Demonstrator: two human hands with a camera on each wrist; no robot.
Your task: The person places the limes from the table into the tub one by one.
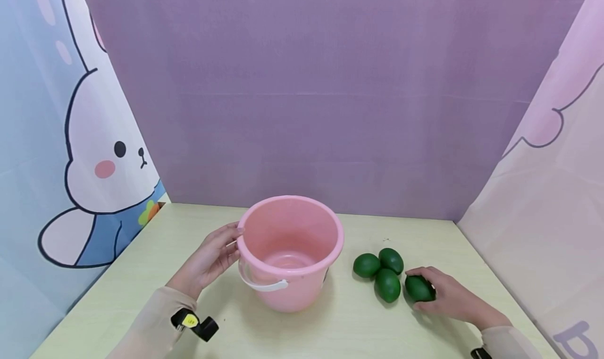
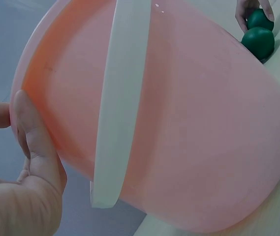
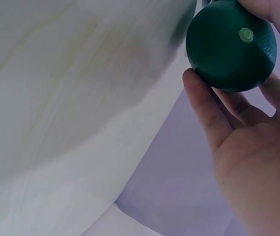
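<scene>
A pink bucket [image 1: 294, 291] stands upright on the table, its white handle [image 1: 264, 285] hanging down on the near left side. My left hand [image 1: 211, 262] pinches the bucket's left rim, with the thumb on the outer wall in the left wrist view. Three green limes [image 1: 388, 285] lie clustered on the table to the right of the bucket. Just right of them, my right hand [image 1: 450, 296] holds another lime [image 3: 231, 46] between thumb and fingers, low over the tabletop. A pale stem scar shows on that lime in the right wrist view.
The pale wooden table [image 1: 217, 343] ends at a purple cloth backdrop [image 1: 311, 102]. A curtain with a cartoon rabbit [image 1: 108, 139] hangs on the left, and a pale patterned curtain [image 1: 557, 207] on the right.
</scene>
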